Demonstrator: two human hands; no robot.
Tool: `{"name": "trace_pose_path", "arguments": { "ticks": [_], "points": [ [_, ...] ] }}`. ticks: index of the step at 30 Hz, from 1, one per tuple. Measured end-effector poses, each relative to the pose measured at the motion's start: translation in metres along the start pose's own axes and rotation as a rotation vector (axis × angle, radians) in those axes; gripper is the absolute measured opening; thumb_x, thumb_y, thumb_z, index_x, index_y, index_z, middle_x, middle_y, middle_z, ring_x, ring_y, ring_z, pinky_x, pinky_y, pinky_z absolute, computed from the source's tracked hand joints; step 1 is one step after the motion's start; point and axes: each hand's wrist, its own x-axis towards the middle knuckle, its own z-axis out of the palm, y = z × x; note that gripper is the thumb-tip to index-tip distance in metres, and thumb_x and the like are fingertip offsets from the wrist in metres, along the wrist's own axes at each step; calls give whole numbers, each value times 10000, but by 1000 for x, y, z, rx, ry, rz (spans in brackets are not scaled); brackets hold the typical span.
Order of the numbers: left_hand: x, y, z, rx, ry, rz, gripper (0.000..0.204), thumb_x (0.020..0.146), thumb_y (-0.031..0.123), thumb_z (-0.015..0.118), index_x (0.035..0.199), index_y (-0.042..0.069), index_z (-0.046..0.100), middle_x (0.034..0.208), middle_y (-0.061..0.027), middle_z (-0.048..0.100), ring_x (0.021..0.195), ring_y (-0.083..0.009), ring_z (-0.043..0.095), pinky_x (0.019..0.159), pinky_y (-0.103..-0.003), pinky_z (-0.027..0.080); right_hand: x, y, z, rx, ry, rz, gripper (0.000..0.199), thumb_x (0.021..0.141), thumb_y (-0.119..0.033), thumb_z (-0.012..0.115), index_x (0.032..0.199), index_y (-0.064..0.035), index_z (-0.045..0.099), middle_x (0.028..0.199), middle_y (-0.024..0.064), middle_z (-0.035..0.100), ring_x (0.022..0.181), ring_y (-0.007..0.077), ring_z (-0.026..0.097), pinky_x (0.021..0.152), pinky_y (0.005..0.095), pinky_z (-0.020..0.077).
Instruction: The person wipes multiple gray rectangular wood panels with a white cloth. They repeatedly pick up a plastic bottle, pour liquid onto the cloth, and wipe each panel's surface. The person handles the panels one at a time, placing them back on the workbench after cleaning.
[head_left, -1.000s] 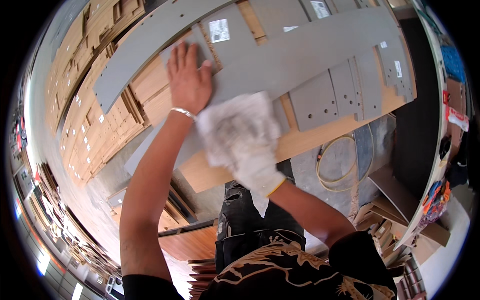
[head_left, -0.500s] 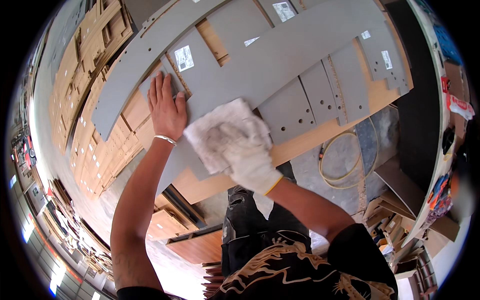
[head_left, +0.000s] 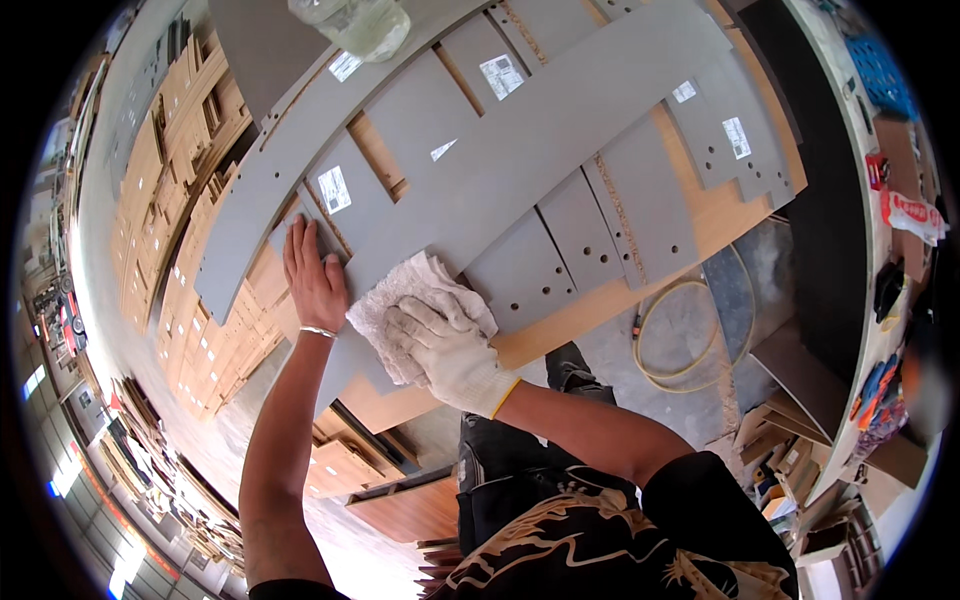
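Observation:
My bare left hand (head_left: 314, 280), with a silver bangle at the wrist, rests flat on the left part of a long grey panel (head_left: 560, 120). Its fingers are stretched out and hold nothing. My right hand (head_left: 447, 352) wears a white knit glove with a yellow cuff edge. Under it lies a crumpled white cloth (head_left: 425, 275), which the gloved fingers grip and press against the panel near its lower left end. Other grey pieces with drilled holes (head_left: 520, 265) and white labels (head_left: 335, 188) lie beside and beneath the panel on a wood-coloured board (head_left: 560, 322).
A clear bottle (head_left: 368, 25) with liquid stands at the far edge. Stacks of wooden boards (head_left: 190, 150) fill the left. A yellow hose (head_left: 660, 375) is coiled on the floor. Along the right runs a bench (head_left: 850, 130) with a blue basket (head_left: 885, 75) and bags.
The view has shifted, so the panels appear lower and further left, and the bottle has come into sight. The blurred gloved hand is now sharp, still on the cloth. My left hand stays on the panel.

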Motion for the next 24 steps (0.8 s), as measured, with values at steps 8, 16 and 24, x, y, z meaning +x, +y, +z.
{"name": "trace_pose_path", "arguments": {
  "ticks": [8,16,24],
  "points": [
    [1,3,-5,-10,37,53,580,960,127,475,1515,-40,444,1652,-232,389,1529,-451,328,1269,-540,231,11,141,-191,-704,228,404,430,1037,-267,525,1453,-220,624,1492,56,628,1495,246,461,1268,545,235],
    [74,30,-7,-245,204,10,795,883,120,704,1581,-26,353,1540,-247,469,1428,-440,428,1233,-515,308,-29,171,-325,998,881,775,609,1036,-328,648,1548,-70,445,1492,175,557,1336,358,581,1125,554,482],
    [270,101,-1,-980,281,42,901,800,231,921,1521,-10,436,1519,-191,546,1371,-291,554,1158,-422,427,-45,136,-223,1816,1033,325,763,1015,-447,658,1618,-85,363,1596,200,462,1412,443,510,1164,615,447]
  ]
}}
